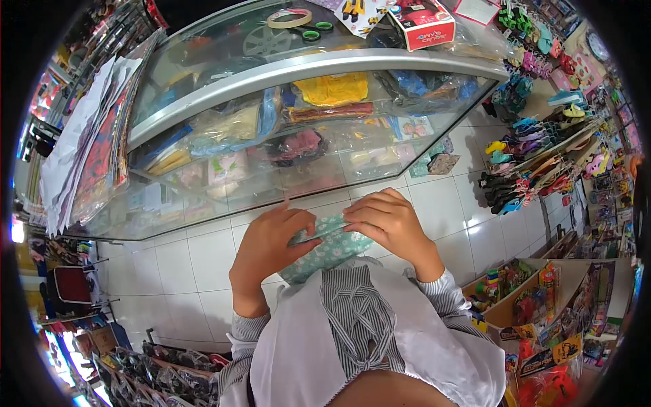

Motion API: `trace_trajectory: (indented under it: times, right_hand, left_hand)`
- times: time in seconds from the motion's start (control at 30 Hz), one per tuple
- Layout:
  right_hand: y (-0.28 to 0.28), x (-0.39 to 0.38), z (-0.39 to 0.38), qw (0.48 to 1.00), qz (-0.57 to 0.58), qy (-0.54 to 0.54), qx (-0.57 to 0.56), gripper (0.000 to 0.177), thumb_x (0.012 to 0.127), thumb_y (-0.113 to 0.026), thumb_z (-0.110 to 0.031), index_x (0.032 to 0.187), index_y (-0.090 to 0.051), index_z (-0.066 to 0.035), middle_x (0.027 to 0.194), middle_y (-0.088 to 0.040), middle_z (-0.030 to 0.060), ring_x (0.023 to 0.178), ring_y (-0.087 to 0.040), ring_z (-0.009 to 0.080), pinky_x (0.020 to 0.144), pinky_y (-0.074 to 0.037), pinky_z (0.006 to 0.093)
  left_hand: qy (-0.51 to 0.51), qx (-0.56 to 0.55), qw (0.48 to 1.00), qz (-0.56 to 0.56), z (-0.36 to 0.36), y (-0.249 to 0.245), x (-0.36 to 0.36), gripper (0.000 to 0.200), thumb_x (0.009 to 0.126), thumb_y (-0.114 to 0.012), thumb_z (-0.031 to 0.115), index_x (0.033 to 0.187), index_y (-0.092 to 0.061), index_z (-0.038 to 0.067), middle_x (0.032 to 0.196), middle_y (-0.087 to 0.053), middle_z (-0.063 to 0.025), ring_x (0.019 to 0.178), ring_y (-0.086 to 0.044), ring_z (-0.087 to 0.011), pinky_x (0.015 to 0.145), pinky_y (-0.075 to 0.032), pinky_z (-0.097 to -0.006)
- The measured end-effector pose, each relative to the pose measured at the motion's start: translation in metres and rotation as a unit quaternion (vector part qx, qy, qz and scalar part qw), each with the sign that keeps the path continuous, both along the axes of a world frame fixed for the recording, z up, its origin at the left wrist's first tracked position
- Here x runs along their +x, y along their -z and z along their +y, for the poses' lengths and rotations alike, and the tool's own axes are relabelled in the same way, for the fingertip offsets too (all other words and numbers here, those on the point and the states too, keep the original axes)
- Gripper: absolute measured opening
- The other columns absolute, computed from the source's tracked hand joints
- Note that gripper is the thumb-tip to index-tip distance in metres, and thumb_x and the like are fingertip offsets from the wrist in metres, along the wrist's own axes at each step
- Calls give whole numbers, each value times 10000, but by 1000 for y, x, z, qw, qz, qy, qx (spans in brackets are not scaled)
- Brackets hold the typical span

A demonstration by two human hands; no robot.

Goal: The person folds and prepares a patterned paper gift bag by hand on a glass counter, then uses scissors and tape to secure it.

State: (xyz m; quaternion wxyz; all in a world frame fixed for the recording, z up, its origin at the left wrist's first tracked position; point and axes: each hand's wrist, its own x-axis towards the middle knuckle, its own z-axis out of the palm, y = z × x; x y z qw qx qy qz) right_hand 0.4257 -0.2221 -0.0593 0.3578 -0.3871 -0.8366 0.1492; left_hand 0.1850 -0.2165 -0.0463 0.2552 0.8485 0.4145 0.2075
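A green packet with white flowers (330, 249) is in front of my body, its lower part close against my clothes. My left hand (273, 243) grips its upper left edge between thumb and curled fingers. On the upper right edge, my right hand (388, 226) pinches it with the thumb below and the fingers on top. The upper edge looks folded over between the two hands. Whether anything lies inside the green packet I cannot tell.
Ahead stands a glass display case (319, 61) with bagged goods inside. On its top lie a tape roll (289, 18), green-handled scissors (313, 31) and a red and white box (426, 27). Paper sheets (85, 139) hang at left; racks of hair clips (536, 163) stand at right.
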Motion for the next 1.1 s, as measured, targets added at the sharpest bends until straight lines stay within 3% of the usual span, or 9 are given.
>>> trace_trajectory:
  times: [0.2,0.37,0.77,1.0,1.1]
  right_hand:
    - [2,1,11,981,121,-49,-141,153,749,-725,-148,814,-626,-52,916,-685,53,843,-641,227,745,-480,337]
    - [7,-11,21,966,170,-90,-174,137,742,-724,-84,842,-649,-25,984,-689,95,897,-653,254,747,-513,341]
    - [8,-48,32,944,259,-37,-203,259,713,-736,-35,967,-689,-58,1045,-687,88,899,-673,226,774,-542,298]
    - [4,-79,39,966,170,-35,-193,330,682,-778,-99,995,-677,-88,1178,-627,69,1118,-573,256,909,-474,366]
    - [10,-87,40,968,134,-53,-204,302,719,-759,-115,1009,-677,-93,1194,-619,70,1133,-562,272,935,-457,383]
  left_hand:
    - [10,-31,998,-62,13,4,-25,235,714,-746,154,837,-554,96,922,-626,-25,843,-626,-258,672,-502,-349]
    - [37,-64,993,-91,24,9,-47,251,698,-758,103,842,-553,90,1003,-609,-37,900,-606,-252,694,-504,-338]
    - [21,-59,990,-125,48,10,-90,357,639,-783,34,902,-547,87,1031,-618,-60,935,-595,-255,767,-491,-334]
    - [52,35,992,-106,58,14,-124,388,619,-793,33,932,-573,97,1055,-621,-55,971,-587,-267,798,-497,-353]
    - [64,3,994,-91,60,21,-139,407,619,-795,43,966,-594,111,1097,-612,-53,998,-575,-274,810,-497,-357]
